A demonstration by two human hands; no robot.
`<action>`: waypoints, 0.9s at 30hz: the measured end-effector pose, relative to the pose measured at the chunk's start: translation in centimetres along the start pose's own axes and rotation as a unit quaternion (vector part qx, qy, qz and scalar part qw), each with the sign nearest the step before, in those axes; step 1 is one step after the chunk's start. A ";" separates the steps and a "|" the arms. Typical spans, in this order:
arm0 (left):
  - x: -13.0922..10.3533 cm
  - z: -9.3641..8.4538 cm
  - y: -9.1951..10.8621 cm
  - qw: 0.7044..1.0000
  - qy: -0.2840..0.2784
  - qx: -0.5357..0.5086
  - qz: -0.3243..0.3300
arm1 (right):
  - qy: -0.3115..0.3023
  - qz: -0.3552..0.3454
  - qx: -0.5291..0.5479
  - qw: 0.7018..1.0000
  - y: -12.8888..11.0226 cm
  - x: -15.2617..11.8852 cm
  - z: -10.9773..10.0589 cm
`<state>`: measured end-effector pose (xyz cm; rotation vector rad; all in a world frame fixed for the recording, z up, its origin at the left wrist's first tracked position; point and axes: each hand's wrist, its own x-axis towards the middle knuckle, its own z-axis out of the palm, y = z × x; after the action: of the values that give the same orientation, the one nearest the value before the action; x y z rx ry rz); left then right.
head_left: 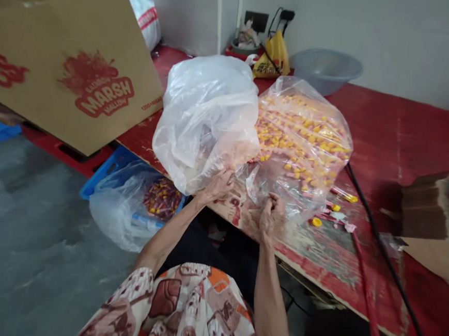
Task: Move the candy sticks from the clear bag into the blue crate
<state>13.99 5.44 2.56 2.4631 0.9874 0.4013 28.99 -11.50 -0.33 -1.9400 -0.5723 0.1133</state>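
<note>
Pieces (314, 139) in yellow and pink could spill toward the near edge of the red table (379, 123) if you tug too hard on the clear bag (289, 87) holding them, which lies on the tabletop just beside the white bag (209, 115). Your left hand (218, 186) reaches to the white bag's lower edge with fingers extended, and your right hand (272, 216) has its fingers curled by the clear bag's near side; whether either pinches film, I cannot tell. Dragging rightward might snag the black cable (375, 229).

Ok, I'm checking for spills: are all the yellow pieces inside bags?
No, a few yellow pieces lie loose on the red table, beside the clear bag.
</note>
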 end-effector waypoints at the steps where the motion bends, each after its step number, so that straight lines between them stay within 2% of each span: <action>1: -0.2 -0.2 0.3 0.999 -0.001 -0.040 0.005 | 0.003 -0.003 0.003 1.000 -0.1 0.0 0.1; 4: -0.7 0.1 2.6 0.991 0.036 -0.120 0.039 | 0.000 -0.008 0.001 1.000 -0.2 0.0 0.1; 6: -1.0 1.0 4.7 0.989 0.051 -0.123 0.070 | -0.005 0.002 0.001 1.000 -0.2 -0.1 -0.1; 9: -0.7 3.0 7.7 0.991 0.001 -0.074 0.111 | -0.003 0.016 0.018 1.000 -0.3 -0.1 -0.2; 11: -0.2 4.0 9.0 0.990 -0.040 -0.046 0.125 | -0.002 0.018 0.028 0.999 -0.3 -0.1 -0.3; 14: 0.3 4.2 9.7 0.991 -0.059 -0.015 0.120 | -0.011 0.020 0.024 0.999 -0.2 -0.2 -0.6; 18: -0.5 2.7 9.5 0.991 -0.081 0.019 0.106 | -0.007 0.006 0.010 1.000 0.0 -0.2 -0.7; 22: -1.6 1.6 9.6 0.990 -0.085 0.039 0.106 | 0.005 0.031 -0.006 1.000 -0.3 0.0 -0.6; 27: -1.5 0.9 10.9 0.979 -0.108 0.117 0.127 | 0.007 0.027 0.004 1.000 -0.8 0.2 -0.6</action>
<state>19.58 -2.87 7.25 2.7859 0.6648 0.0950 29.04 -11.68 0.70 -1.9474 -0.5104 0.1363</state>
